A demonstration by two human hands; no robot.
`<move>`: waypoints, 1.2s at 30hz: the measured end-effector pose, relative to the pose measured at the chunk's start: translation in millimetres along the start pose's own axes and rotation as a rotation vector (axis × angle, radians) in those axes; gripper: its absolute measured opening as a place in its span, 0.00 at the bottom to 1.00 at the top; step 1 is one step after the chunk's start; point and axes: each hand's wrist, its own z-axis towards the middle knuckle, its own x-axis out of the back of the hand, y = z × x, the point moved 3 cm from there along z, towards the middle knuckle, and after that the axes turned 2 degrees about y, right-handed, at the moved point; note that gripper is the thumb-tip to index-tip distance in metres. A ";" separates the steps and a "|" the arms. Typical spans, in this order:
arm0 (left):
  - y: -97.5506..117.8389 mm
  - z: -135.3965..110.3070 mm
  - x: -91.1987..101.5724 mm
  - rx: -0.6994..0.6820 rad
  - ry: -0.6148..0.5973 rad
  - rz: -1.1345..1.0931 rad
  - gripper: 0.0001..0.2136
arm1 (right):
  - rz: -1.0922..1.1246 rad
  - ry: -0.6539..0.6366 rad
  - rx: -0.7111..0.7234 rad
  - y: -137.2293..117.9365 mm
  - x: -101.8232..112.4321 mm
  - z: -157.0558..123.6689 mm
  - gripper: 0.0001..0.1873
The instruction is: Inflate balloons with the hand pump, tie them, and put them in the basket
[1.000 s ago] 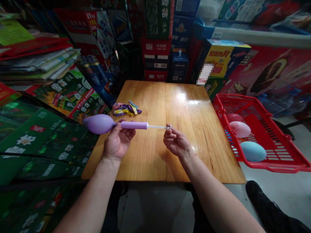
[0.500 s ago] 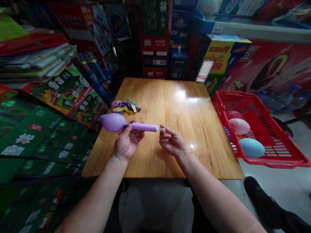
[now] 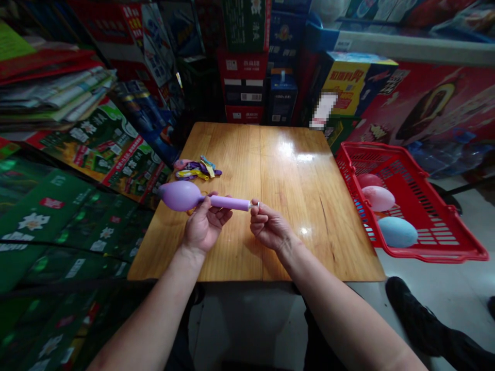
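Note:
A partly inflated purple balloon [image 3: 181, 196] is fitted on the left end of a purple balloon pump [image 3: 231, 203]. My left hand [image 3: 204, 225] is closed around that end of the pump, thumb on top near the balloon's neck. With its fingertips, my right hand [image 3: 269, 225] pinches the white pump handle [image 3: 258, 205] at the other end, close against the barrel. The pump is held level above the wooden table [image 3: 294, 185]. Just beyond the balloon lies a small heap of uninflated balloons [image 3: 197, 169] in several colours.
To the right of the table, a red plastic basket [image 3: 444, 226] holds a light blue balloon [image 3: 398, 232], a pink balloon [image 3: 379, 198] and a red one. Stacked green cartons [image 3: 58, 221] line the left side. Boxes [image 3: 243, 82] stand behind the table. A person's black shoe [image 3: 406, 304] is at the lower right.
My right hand has moved slightly left, pushing the handle further in, so less of the rod shows. The left hand keeps its hold. The whole view has shifted a little.

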 end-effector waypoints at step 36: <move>-2.7 -3.4 -6.0 -0.027 0.012 -0.001 0.11 | -0.027 -0.010 0.016 0.5 1.8 0.0 0.10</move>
